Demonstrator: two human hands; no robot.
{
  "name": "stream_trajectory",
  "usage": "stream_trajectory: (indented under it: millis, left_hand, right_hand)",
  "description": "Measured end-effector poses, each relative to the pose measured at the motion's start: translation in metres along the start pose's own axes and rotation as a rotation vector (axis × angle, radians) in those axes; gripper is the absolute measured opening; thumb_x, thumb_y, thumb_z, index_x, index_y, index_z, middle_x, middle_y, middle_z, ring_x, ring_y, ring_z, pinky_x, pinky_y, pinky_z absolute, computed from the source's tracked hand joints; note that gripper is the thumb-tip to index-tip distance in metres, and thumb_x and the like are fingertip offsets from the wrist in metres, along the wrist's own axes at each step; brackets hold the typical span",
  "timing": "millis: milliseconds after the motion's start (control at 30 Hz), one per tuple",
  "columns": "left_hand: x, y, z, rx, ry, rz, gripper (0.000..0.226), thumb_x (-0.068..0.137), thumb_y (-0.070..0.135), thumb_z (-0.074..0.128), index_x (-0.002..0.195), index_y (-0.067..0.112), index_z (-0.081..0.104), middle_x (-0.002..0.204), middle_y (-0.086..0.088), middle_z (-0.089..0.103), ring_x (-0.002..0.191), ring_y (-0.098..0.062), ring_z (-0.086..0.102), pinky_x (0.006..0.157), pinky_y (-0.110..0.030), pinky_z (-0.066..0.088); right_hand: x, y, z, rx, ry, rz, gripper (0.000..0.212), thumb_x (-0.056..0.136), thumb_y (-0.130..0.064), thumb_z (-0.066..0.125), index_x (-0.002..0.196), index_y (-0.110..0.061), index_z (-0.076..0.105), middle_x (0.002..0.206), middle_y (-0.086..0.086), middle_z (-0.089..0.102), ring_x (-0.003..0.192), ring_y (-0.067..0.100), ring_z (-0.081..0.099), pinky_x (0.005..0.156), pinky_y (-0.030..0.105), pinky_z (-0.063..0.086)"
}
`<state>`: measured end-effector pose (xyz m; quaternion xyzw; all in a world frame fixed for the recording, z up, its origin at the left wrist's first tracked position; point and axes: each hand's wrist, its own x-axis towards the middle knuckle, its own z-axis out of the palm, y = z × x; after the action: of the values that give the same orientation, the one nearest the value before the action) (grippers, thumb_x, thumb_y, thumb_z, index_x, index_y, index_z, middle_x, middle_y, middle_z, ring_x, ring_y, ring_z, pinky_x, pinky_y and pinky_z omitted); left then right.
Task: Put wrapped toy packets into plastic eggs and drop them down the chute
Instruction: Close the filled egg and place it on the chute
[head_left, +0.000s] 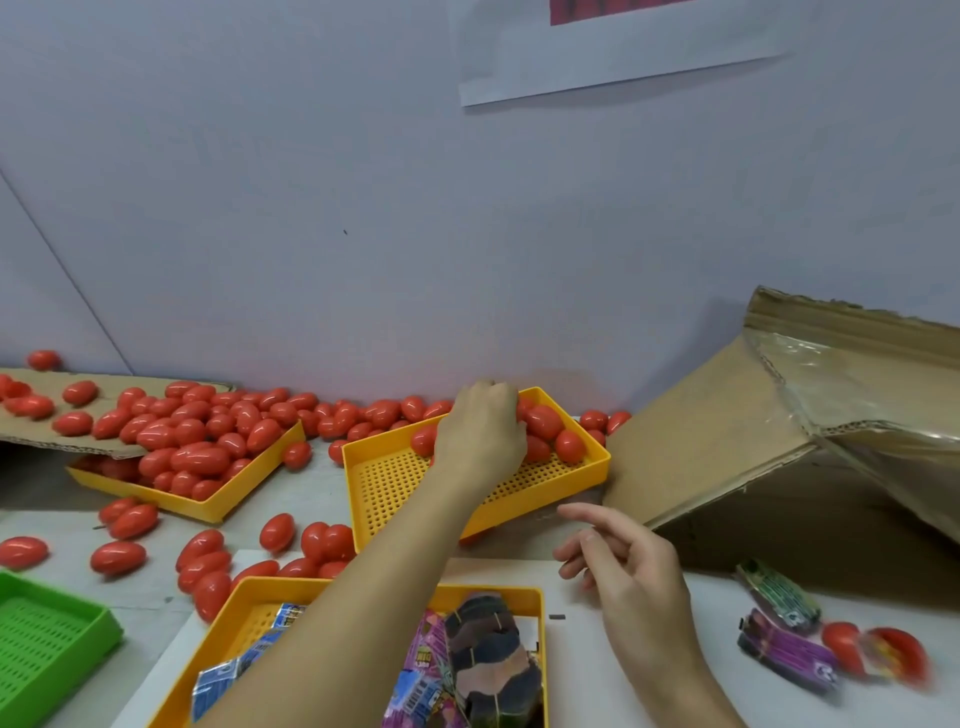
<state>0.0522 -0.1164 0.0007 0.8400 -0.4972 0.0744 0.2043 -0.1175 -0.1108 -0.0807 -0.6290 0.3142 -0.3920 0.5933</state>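
Left hand (480, 431) reaching into the tilted yellow perforated tray (410, 483), fingers curled down among the red plastic eggs (545, 422) heaped at its far corner; whether one is gripped, impossible to tell. Right hand (631, 577) hovering over the white sheet, fingers loosely spread, holding nothing. Eggs glossy, red, oval, closed. Wrapped toy packets (426, 670) in the near yellow tray (244, 613), blue and purple printed foil; printing too blurred to read. Cardboard chute (727, 441) at right.

eggs (544, 422): red | perforated trays (395, 483): yellow | slotted tray (47, 634): green | packets (787, 652): purple, blue
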Motion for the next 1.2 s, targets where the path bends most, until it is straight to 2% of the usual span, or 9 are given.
stream_trajectory:
  millis: [167, 300, 433, 567, 667, 733, 867, 1000, 1200]
  left_hand:
    - [-0.024, 0.004, -0.016, -0.512, 0.145, -0.136, 0.022, 0.098, 0.019, 0.057, 0.118, 0.016, 0.064, 0.108, 0.002, 0.066, 0.09, -0.014, 0.064, 0.071, -0.019, 0.049]
    - [-0.063, 0.006, -0.032, -1.179, 0.116, -0.361, 0.025, 0.1, 0.009, 0.049, 0.1, 0.019, 0.071, 0.1, -0.008, 0.069, 0.071, -0.016, 0.072, 0.057, -0.024, 0.055]
    - [-0.101, -0.005, -0.04, -1.491, 0.122, -0.486, 0.04, 0.102, 0.008, 0.043, 0.09, 0.022, 0.079, 0.103, -0.011, 0.068, 0.065, -0.013, 0.066, 0.052, -0.022, 0.049]
    - [-0.126, -0.013, -0.03, -1.48, 0.026, -0.466, 0.018, 0.097, 0.014, 0.061, 0.098, 0.022, 0.077, 0.086, -0.006, 0.071, 0.069, -0.015, 0.062, 0.057, -0.023, 0.049]
    - [-0.132, -0.013, -0.018, -1.176, 0.003, -0.404, 0.006, 0.093, 0.022, 0.067, 0.099, 0.025, 0.067, 0.07, 0.002, 0.067, 0.058, -0.006, 0.057, 0.053, -0.018, 0.046]
    - [-0.134, -0.011, -0.015, -1.047, -0.007, -0.318, 0.007, 0.092, 0.023, 0.068, 0.096, 0.028, 0.066, 0.073, 0.005, 0.066, 0.058, -0.001, 0.055, 0.054, -0.015, 0.044]
    - [-0.133, -0.009, -0.015, -0.969, -0.045, -0.204, 0.007, 0.091, 0.025, 0.068, 0.095, 0.031, 0.069, 0.091, 0.011, 0.07, 0.088, -0.004, 0.067, 0.073, -0.017, 0.054]
    - [-0.134, -0.009, -0.014, -0.944, -0.088, -0.16, 0.003, 0.093, 0.03, 0.067, 0.096, 0.031, 0.068, 0.09, 0.01, 0.07, 0.09, -0.005, 0.066, 0.076, -0.02, 0.056]
    - [-0.133, -0.011, -0.016, -0.985, -0.102, -0.144, 0.014, 0.096, 0.022, 0.063, 0.109, 0.026, 0.067, 0.093, 0.005, 0.072, 0.085, -0.006, 0.067, 0.068, -0.018, 0.051]
  right_hand:
    - [0.0, 0.0, 0.0, 0.01, -0.003, -0.013, 0.028, 0.1, -0.007, 0.05, 0.102, -0.025, 0.072, 0.073, 0.001, 0.071, 0.068, 0.01, 0.066, 0.059, 0.016, 0.05]
    - [-0.001, -0.001, 0.0, 0.013, -0.007, -0.033, 0.029, 0.1, -0.007, 0.051, 0.1, -0.026, 0.072, 0.074, 0.003, 0.071, 0.067, 0.011, 0.065, 0.058, 0.016, 0.05]
    - [-0.002, -0.002, -0.001, 0.012, -0.013, -0.056, 0.028, 0.098, -0.005, 0.052, 0.101, -0.023, 0.073, 0.074, 0.005, 0.072, 0.066, 0.012, 0.065, 0.059, 0.017, 0.05]
    - [-0.004, -0.002, 0.001, -0.023, -0.031, -0.097, 0.027, 0.096, -0.003, 0.056, 0.103, -0.024, 0.072, 0.076, 0.001, 0.072, 0.069, 0.011, 0.066, 0.06, 0.017, 0.05]
    - [-0.008, -0.002, 0.003, -0.085, -0.049, -0.178, 0.032, 0.093, -0.002, 0.062, 0.107, -0.029, 0.07, 0.086, -0.007, 0.071, 0.084, 0.011, 0.066, 0.067, 0.023, 0.055]
    - [-0.012, -0.004, 0.005, -0.135, -0.083, -0.252, 0.037, 0.09, -0.001, 0.065, 0.113, -0.03, 0.068, 0.091, -0.011, 0.068, 0.091, 0.012, 0.064, 0.068, 0.025, 0.056]
    - [-0.016, -0.007, 0.008, -0.202, -0.151, -0.326, 0.037, 0.086, -0.011, 0.071, 0.116, -0.031, 0.066, 0.101, -0.017, 0.069, 0.098, 0.01, 0.065, 0.07, 0.022, 0.056]
    - [-0.017, -0.008, 0.01, -0.219, -0.134, -0.332, 0.033, 0.079, -0.035, 0.066, 0.112, -0.031, 0.069, 0.102, -0.019, 0.071, 0.098, 0.009, 0.066, 0.074, 0.028, 0.057]
    - [-0.015, -0.008, 0.009, -0.167, -0.046, -0.333, 0.027, 0.075, -0.043, 0.068, 0.101, -0.035, 0.069, 0.094, -0.018, 0.071, 0.093, 0.007, 0.067, 0.072, 0.026, 0.056]
